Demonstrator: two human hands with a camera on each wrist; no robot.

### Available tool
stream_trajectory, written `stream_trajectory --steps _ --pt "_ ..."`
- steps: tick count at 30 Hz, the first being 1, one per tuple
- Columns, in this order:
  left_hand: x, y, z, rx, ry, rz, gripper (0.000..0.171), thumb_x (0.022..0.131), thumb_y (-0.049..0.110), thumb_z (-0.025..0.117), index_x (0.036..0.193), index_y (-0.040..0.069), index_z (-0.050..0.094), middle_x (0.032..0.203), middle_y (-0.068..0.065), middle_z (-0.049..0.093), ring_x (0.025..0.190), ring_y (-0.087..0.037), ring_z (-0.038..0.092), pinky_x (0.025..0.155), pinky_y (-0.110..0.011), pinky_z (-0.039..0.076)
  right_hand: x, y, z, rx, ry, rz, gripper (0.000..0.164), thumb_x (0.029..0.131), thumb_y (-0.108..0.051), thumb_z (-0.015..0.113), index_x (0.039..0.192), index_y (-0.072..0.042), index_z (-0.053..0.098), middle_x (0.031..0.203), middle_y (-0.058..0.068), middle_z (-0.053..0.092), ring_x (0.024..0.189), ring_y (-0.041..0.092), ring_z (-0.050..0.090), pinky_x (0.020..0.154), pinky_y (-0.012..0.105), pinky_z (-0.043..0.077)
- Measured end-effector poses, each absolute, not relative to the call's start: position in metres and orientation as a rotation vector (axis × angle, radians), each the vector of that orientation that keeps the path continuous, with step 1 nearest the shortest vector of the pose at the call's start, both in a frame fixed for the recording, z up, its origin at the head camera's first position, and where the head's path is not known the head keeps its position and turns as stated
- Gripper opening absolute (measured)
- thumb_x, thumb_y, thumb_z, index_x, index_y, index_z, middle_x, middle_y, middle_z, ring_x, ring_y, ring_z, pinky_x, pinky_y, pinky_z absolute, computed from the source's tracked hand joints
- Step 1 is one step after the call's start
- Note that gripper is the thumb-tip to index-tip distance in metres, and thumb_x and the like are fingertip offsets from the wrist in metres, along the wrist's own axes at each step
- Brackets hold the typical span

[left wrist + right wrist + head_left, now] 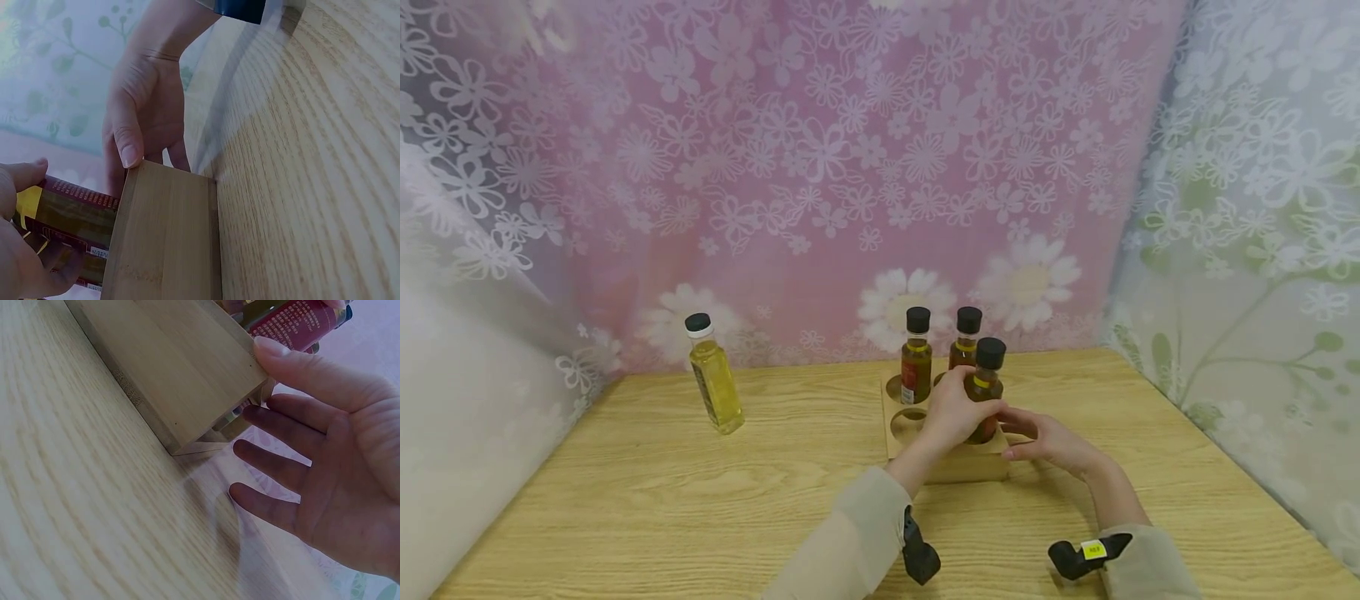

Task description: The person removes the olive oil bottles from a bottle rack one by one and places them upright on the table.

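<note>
In the head view my left hand (953, 410) grips a dark oil bottle (989, 386) with a black cap. The bottle stands upright in the front right hole of a wooden bottle rack (966, 469), its lower part inside. In the left wrist view, the thumb and fingers of that hand lie around the bottle's red label (75, 215). My right hand (1056, 443) is at the rack's right end. Its thumb touches the top front corner, while the other fingers (269, 465) extend loosely past the end, as the right wrist view shows.
Two similar dark bottles, one at the back left (916, 367) and one at the back right (967, 347), stand in the rack. The rack's front left hole (907, 425) holds nothing. A clear bottle of yellow oil (718, 385) stands far left on the wooden table (700, 517). Floral curtains hang behind.
</note>
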State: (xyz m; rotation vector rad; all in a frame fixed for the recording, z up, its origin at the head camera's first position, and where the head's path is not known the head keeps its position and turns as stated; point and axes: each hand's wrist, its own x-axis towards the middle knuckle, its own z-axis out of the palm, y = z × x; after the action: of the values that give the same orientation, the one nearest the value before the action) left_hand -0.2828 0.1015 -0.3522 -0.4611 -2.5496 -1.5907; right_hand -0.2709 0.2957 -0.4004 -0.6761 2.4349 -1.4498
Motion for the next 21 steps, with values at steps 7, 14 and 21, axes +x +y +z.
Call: stream_trajectory --steps 7,14,21 --pt "-0.281 0.100 -0.351 -0.453 -2.504 -1.615 0.055 0.072 0.028 0.080 0.120 0.010 0.059 0.107 0.002 0.062 0.100 -0.018 0.059 0.085 -0.035 0.048 -0.269 0.293 -0.396 -0.684 2.439 -1.453 0.078 0.086 -0.018 0.066 0.145 0.005 0.020 0.145 0.030 0.024 0.128 0.050 0.025 0.096 0.064 0.029" --pt "-0.277 0.098 -0.342 -0.480 -2.433 -1.630 0.056 0.071 0.030 0.081 0.120 0.012 0.061 0.106 0.002 0.064 0.097 -0.017 0.061 0.081 -0.033 0.049 -0.268 0.292 -0.396 -0.712 2.467 -1.426 0.075 0.087 -0.018 0.065 0.144 0.006 0.021 0.144 0.031 0.025 0.127 0.051 0.027 0.095 0.065 0.029" --pt "-0.269 0.093 -0.327 -0.491 -2.386 -1.681 0.053 0.070 0.030 0.082 0.116 0.014 0.062 0.100 0.005 0.063 0.088 -0.013 0.061 0.073 -0.028 0.049 -0.270 0.295 -0.399 -0.662 2.459 -1.429 0.076 0.086 -0.018 0.066 0.145 0.001 0.023 0.144 0.027 0.028 0.129 0.048 0.027 0.095 0.065 0.027"
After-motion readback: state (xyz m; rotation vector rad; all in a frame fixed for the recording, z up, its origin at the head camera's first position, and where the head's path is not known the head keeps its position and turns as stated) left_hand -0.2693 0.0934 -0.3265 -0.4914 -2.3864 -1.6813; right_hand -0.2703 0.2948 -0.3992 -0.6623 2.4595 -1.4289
